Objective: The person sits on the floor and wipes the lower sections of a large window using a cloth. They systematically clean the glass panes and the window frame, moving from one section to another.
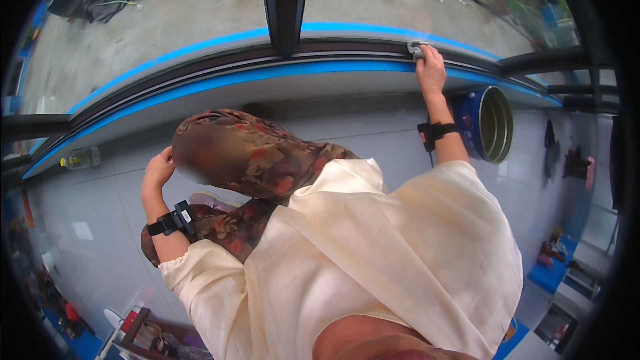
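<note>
A crumpled grey cloth (415, 50) is gripped in my right hand (431, 70). It presses against the lower rail of the dark window frame (360, 48), close to the glass and right of the upright mullion (286, 10). My left hand (160, 166) rests by my bent knee in patterned trousers (270, 155); its fingertips are partly hidden behind the knee, and no object shows in it. Black straps with small devices circle both my forearms.
Right of my forearm stands a blue metal drum (482, 125), its round mouth facing up. A clear bottle with a yellow cap (80, 159) is by the wall at left. A brown rack (145, 335) holding items is at lower left. Beyond the glass lies a concrete yard (200, 15).
</note>
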Motion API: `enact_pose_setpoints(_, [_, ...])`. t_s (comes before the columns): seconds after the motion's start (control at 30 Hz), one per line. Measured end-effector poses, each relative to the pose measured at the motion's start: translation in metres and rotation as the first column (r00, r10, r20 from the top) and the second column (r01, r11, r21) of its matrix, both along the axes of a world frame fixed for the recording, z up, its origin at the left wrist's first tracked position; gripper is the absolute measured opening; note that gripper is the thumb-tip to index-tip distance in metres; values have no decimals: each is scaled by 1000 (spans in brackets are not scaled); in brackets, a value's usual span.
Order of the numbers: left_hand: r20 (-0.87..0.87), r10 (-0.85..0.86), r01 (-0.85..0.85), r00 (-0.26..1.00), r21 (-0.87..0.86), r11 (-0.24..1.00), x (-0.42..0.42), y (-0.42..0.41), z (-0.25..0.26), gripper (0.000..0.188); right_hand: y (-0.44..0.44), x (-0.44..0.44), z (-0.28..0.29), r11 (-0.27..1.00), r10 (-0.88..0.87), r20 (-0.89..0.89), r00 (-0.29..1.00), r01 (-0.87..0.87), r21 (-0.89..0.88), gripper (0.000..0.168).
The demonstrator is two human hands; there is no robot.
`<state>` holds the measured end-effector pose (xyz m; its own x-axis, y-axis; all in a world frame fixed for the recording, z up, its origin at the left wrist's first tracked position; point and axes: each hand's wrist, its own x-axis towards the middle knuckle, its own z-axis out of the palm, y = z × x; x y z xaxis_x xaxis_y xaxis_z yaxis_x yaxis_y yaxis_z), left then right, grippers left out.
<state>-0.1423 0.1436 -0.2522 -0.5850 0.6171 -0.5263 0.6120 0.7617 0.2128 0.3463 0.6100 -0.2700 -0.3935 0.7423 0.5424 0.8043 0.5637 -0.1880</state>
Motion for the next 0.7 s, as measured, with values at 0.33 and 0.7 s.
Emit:
enact_pose_setpoints(0.33, [9,11,-11,1000,-8,1000,5,8,12,36,-97,-160,14,946,319,-153,935,-323,-5,33])
enact_pose_setpoints(0.7, [15,38,-38,999,32,999,13,15,27,42,-106,-180,115,810,377,-665,645,-578,-101,32])
